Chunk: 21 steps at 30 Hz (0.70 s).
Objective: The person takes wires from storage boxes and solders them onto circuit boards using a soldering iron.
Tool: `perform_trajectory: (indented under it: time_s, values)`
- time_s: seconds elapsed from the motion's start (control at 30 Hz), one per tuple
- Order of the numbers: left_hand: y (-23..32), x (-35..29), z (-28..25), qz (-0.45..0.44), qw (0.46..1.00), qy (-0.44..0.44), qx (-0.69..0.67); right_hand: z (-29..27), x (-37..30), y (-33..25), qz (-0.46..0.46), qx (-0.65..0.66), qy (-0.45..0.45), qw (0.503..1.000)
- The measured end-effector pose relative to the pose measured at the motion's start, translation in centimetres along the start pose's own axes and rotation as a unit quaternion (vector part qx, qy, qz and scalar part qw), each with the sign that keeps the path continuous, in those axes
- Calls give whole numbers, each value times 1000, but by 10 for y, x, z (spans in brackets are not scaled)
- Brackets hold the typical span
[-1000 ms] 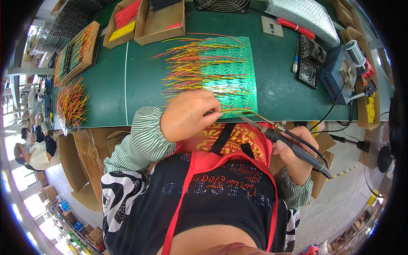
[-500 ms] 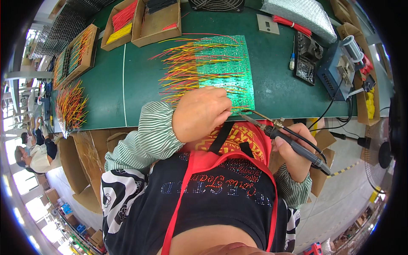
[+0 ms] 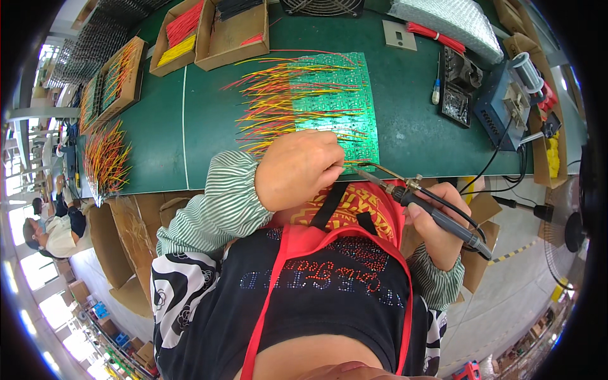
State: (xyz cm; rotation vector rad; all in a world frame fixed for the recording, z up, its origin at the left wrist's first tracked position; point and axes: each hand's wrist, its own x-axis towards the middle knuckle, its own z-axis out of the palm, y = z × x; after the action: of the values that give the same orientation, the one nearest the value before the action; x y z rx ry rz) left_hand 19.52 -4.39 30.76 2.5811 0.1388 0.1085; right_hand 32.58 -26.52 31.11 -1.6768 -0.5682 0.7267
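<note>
A green panel of circuit boards lies at the table's near edge, with rows of red and yellow wires sticking out to its left. Over its near corner, my left hand is closed in a pinch, and a thin wire shows beside the fingertips. The fingers cover most of that wire. My right hand grips the grey handle of a soldering iron. A thin curved guide tube is clamped to the iron. The iron's tip is at the panel's near edge, close to the left fingertips.
Open boxes of cut wires stand at the far left, beside a fan. A wire bundle lies on the left. The blue soldering station, a solder spool and a black tray are to the right.
Both hands stay nearly in place. The soldering iron has shifted very slightly at the panel's near edge.
</note>
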Motion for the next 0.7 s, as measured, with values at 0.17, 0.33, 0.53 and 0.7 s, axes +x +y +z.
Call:
perform_trajectory:
  time_s: [0.17, 0.33, 0.53, 0.7]
  values:
    - [-1, 0, -1, -4, 1000, -3, -6, -6, -2, -6, -7, 12, 13, 1000]
    - [0, -2, -2, 1, 1000, 3, 3, -10, -2, -9, -1, 50, 14, 999]
    - [-23, -18, -37, -11, 1000, -19, 20, -18, 0, -5, -16, 69, -9, 997]
    - [-11, -5, -51, 7, 997, 83, -3, -20, 1, 3, -10, 128, -3, 992]
